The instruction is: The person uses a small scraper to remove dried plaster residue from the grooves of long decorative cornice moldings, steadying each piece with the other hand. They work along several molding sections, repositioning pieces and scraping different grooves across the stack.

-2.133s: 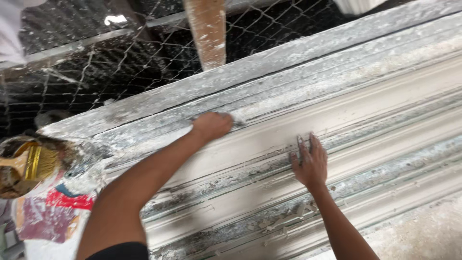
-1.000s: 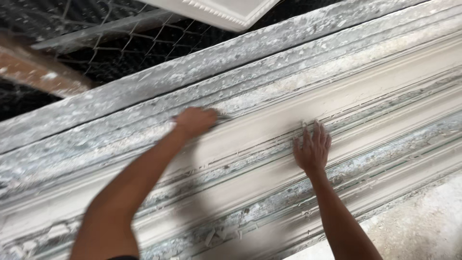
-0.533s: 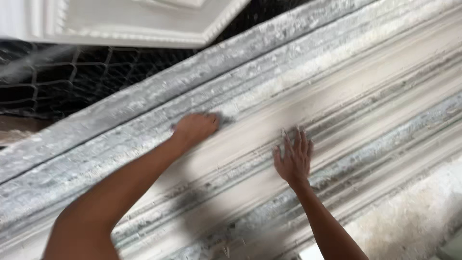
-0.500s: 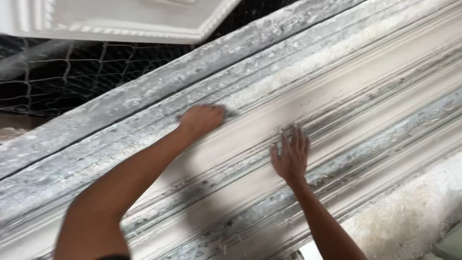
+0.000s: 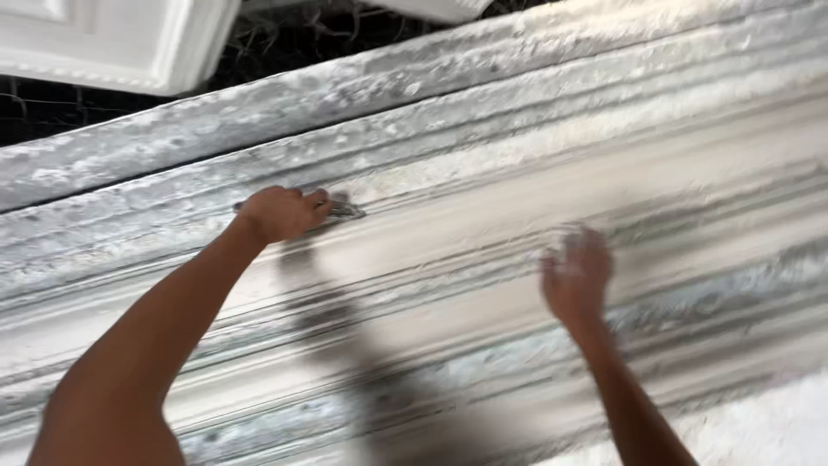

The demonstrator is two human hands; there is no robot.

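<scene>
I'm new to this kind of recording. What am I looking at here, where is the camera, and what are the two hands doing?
No machine here: a person works with bare hands, filmed by a camera worn on the head, looking down. Across the view runs a long grey-white ridged moulding, dusty and crusted with plaster. The left hand presses a small dark thin tool against an upper groove; its grip is closed on it. The right hand is blurred, fingers spread, on or just above the moulding; it holds nothing I can make out. Behind, wire mesh and a white ornamental plaster panel show.
</scene>
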